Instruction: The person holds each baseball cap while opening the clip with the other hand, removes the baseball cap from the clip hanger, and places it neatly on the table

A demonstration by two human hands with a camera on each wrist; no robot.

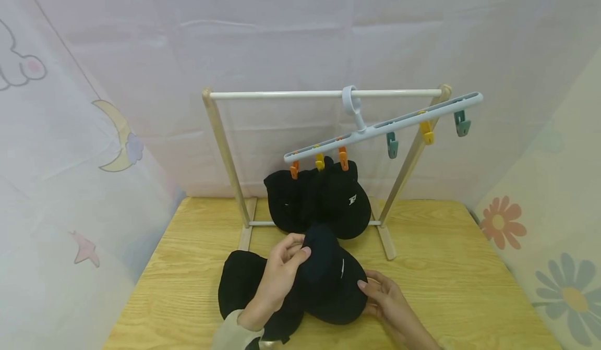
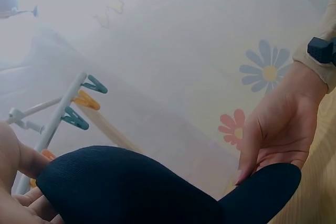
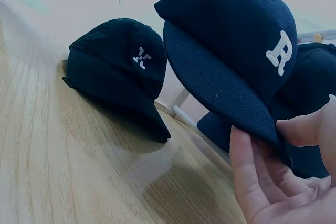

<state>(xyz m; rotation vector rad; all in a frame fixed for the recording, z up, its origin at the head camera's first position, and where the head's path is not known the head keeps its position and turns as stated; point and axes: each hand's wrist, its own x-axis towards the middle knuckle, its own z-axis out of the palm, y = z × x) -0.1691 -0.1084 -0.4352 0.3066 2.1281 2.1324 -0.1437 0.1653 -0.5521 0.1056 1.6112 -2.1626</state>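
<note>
Over the table (image 1: 469,282), short of the rack (image 1: 230,167): dark cap (image 1: 326,282) raised off the wood between my hands, white letter (image 3: 280,53) on its front. Left hand (image 1: 279,274) at the cap's 10 o'clock, thumb and fingers closed in a pinch on the crown's edge. Right hand (image 1: 389,303) at 3 o'clock, thumb and fingertips nipping the brim (image 3: 210,72). Neighbouring cap (image 1: 239,282) lies at 9 o'clock, on the wood; two further caps (image 1: 335,193) at 12, by the rack. Hanger (image 1: 375,130) at 1 o'clock, hooked on the top bar (image 1: 277,95), aslant in my view, clips (image 1: 392,145) dangling. Step, as I judge it: steadying and turning one cap. Next move seems to call for light, matched grips, brim unbent, minding the hanger's 11 o'clock end.
</note>
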